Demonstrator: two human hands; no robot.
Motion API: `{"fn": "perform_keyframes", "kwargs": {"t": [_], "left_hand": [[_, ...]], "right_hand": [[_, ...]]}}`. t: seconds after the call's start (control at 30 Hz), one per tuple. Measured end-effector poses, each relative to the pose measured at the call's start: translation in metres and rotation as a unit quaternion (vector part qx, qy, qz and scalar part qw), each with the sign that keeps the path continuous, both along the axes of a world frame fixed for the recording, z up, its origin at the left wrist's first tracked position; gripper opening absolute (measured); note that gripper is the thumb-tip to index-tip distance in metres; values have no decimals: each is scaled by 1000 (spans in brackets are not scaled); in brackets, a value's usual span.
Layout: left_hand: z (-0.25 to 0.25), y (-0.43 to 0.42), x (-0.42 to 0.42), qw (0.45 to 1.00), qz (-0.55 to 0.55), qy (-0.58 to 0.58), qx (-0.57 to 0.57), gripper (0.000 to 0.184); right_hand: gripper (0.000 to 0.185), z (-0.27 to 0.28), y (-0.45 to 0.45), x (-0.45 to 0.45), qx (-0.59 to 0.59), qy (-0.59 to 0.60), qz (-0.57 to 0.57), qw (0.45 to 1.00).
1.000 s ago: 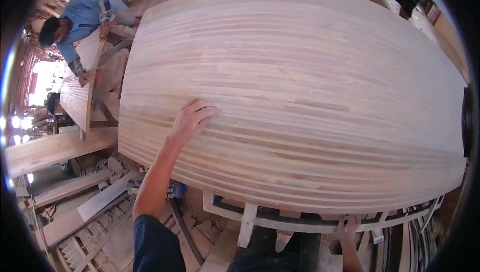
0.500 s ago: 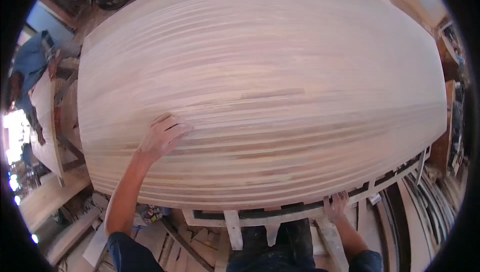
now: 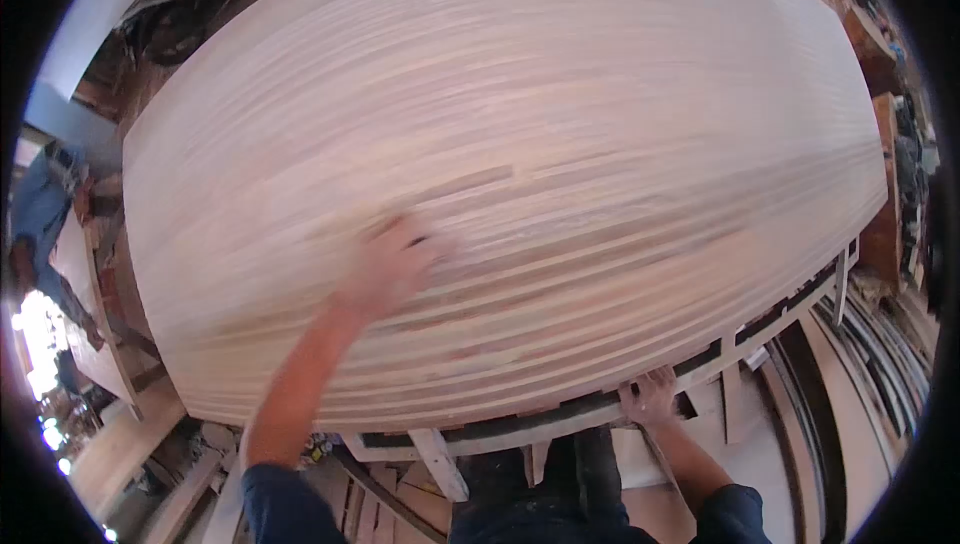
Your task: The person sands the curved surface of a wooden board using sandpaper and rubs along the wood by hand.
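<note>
A large pale wooden panel [image 3: 600, 114], striped with many long narrow bands, fills most of the view; its edges bow in the wide lens. My left hand [image 3: 392, 262] lies on its near left part, smeared by motion. The fingers look curled and pressed down on the wood; whatever may be under them is hidden. Low on the right, my right hand [image 3: 652, 394] grips the slotted wooden rail [image 3: 590, 418] along the panel's near edge, its fingers bent over it.
At the far left, a person in blue [image 3: 42, 199] is beside another board [image 3: 85, 289]. Long curved strips [image 3: 865, 384] are stacked at the lower right. Loose timber [image 3: 185, 489] lies below on the left. My legs [image 3: 540, 484] are close to the rail.
My left hand has slid to the right across the panel. The view has tilted and shifted, while my right hand keeps to the rail.
</note>
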State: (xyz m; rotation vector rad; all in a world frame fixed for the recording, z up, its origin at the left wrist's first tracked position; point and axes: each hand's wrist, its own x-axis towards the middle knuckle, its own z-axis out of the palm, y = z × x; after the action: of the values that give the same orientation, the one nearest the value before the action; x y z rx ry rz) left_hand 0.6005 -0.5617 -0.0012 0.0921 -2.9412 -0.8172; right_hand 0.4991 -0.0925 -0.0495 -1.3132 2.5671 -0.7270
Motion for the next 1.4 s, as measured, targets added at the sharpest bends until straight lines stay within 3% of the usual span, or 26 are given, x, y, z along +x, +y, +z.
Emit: {"fn": "perform_keyframes", "kwargs": {"t": [0.03, 0.13, 0.2, 0.27, 0.33, 0.43, 0.5, 0.57, 0.67, 0.8, 0.9, 0.97, 1.07, 1.17, 1.4], "left_hand": [[6, -17, 22, 1000, -4, 7, -21, 33], [19, 0, -12, 996, -48, 10, -68, 34], [1, 54, -87, 996, -69, 22, -43, 33], [-16, 111, -180, 987, -95, 127, -14, 21], [-10, 160, -254, 988, -106, 114, -24, 28], [-6, 149, -242, 988, -113, 108, -14, 28], [3, 117, -197, 995, -90, 21, 42, 28], [2, 94, -169, 994, -93, 14, 55, 27], [0, 126, -227, 988, -135, 68, 27, 25], [-17, 210, -361, 966, -175, 159, 105, 16], [-13, 201, -344, 973, -157, 147, 79, 14], [-11, 172, -291, 988, -126, 74, 44, 18], [6, 176, -290, 990, -118, 66, 27, 21], [-5, 205, -340, 982, -146, 103, 59, 17], [7, 170, -271, 994, -96, 33, -36, 19]], "right_hand": [[15, -3, 0, 1, 0, 1, -11, 1000], [18, 0, 10, 9, 64, -18, -13, 998], [20, -1, 1, 0, 16, 15, -10, 1000], [19, 0, 6, -3, 12, 1, -10, 1000], [18, 0, 7, -3, 5, -15, -11, 1000], [18, 5, 19, -6, 16, -28, -13, 999], [19, 6, 21, -10, 11, -37, 3, 999], [20, 2, 20, -14, -4, -42, -11, 999], [19, 9, 21, -19, -32, -81, -26, 996], [20, 4, 20, -17, -30, -80, -35, 996], [21, -3, 32, -9, -39, -106, -23, 993], [21, -9, 32, -13, -74, -110, -15, 991], [21, -7, 33, -11, -92, -138, -32, 986], [21, -10, 29, -11, -88, -135, -47, 986], [19, -4, 26, -21, -119, -122, -62, 983]]}}
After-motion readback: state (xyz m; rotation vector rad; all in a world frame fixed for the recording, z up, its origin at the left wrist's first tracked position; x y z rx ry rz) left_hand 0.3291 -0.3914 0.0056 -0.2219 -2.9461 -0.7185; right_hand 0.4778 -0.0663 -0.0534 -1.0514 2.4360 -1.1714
